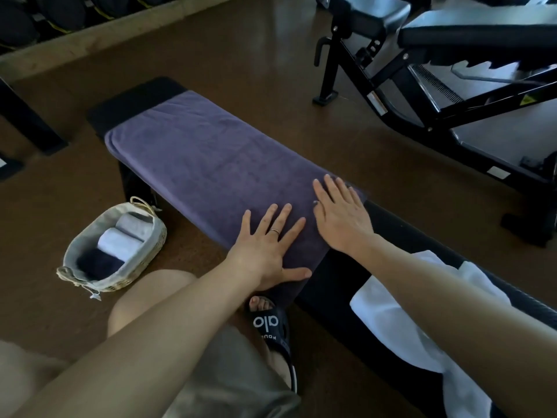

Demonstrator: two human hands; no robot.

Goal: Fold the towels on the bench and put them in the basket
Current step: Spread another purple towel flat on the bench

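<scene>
A purple towel (211, 158) lies spread flat along the black bench (340, 285). My left hand (265, 251) presses flat on the towel's near end with fingers spread. Beside it, my right hand (340, 212) also lies flat on the towel near its right edge. A white towel (404, 321) is bunched on the bench closer to me, partly under my right forearm. On the floor to the left stands a woven basket (75, 263) with a cloth liner, holding three rolled towels: one grey, one white, one dark.
An adjustable black weight bench (437, 86) stands on the brown floor at the back right. Dark equipment lines a wooden rack (90, 34) at the back left. My knee and a black slipper (271, 327) are under my arms.
</scene>
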